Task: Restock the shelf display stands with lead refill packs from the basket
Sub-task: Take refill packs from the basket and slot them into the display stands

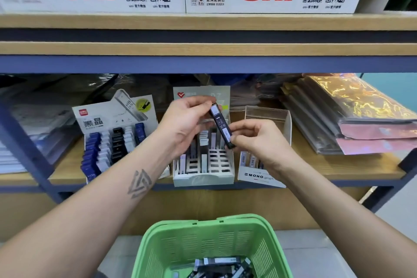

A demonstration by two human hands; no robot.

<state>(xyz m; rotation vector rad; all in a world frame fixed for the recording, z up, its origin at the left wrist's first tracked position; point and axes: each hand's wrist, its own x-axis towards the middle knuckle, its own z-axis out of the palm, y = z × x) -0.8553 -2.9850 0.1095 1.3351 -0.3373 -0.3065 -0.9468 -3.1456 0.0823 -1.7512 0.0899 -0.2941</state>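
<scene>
Both hands up in front of the shelf (pixel 316 169), sharing one dark refill pack (pixel 221 125). Left hand (pixel 187 119) pinches the pack's top end, fingers curled over it; right hand (pixel 255 137) pinches the bottom end between thumb and fingertips. So both grips are closed on the same pack. The pack is tilted, top leaning left, held in the air just above the white stand (pixel 203 178), not touching it. That stand has slotted rows, mostly bare, a few packs upright on its left side. Left of it, the blue stand (pixel 94 119) is filled with blue, white and black packs. Right of it, a clear stand (pixel 268 117) with a MONO label at front, a few packs inside. Green basket (pixel 180 241) sits low at centre, below the arms, with more packs (pixel 221 266) loose in its bottom. Tattoo on left forearm.
</scene>
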